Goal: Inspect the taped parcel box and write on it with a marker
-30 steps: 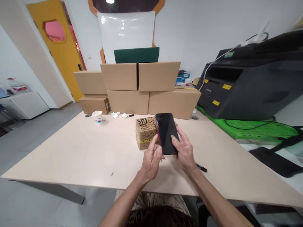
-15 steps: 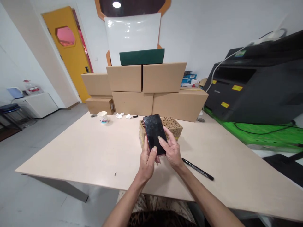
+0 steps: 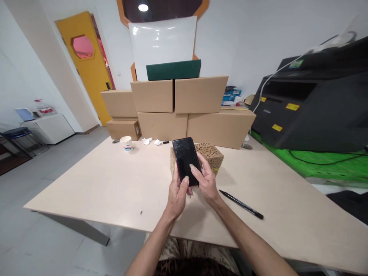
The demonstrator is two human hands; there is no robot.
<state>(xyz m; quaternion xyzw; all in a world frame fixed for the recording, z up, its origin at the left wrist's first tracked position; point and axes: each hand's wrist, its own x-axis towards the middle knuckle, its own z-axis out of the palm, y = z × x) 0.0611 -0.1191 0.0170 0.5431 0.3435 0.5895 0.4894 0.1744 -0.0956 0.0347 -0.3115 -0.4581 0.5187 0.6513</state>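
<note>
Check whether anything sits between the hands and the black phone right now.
Nothing visible does. The left hand and right hand both grip the phone directly, thumbs on its dark screen, holding it above the table. The patterned box lies behind it and the pen lies off to the right.

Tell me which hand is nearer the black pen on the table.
Right. The right hand holds the phone just left of the pen, apart from it. The left hand grips the phone's other side, farther from the pen.
</note>
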